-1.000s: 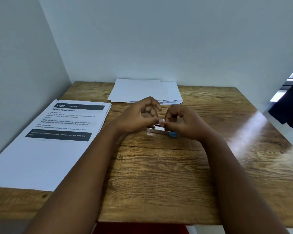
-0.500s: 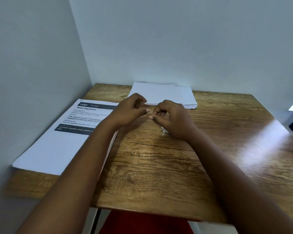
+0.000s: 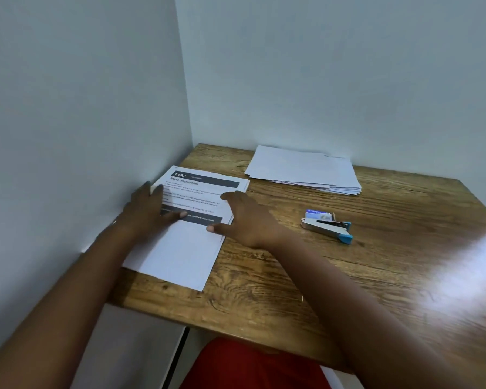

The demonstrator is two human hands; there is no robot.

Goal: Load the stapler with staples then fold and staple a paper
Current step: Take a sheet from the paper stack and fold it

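A printed sheet (image 3: 180, 248) with a dark header tops a small pile at the table's left edge, against the wall. My left hand (image 3: 149, 211) lies flat on the sheet's left side, fingers spread. My right hand (image 3: 244, 217) rests on the sheet's right edge, fingers apart, holding nothing. A silver stapler (image 3: 327, 227) with blue ends lies on the wood to the right of my hands, apart from them. A small blue-and-white staple box (image 3: 317, 213) sits just behind the stapler.
A stack of blank white paper (image 3: 303, 169) lies at the back of the wooden table (image 3: 376, 276) near the wall. Walls close in on the left and the back. Something red (image 3: 250, 366) shows below the table's near edge.
Both hands have left the stapler and moved left onto the printed sheet. The stapler now lies alone on the table. The view has swung left.
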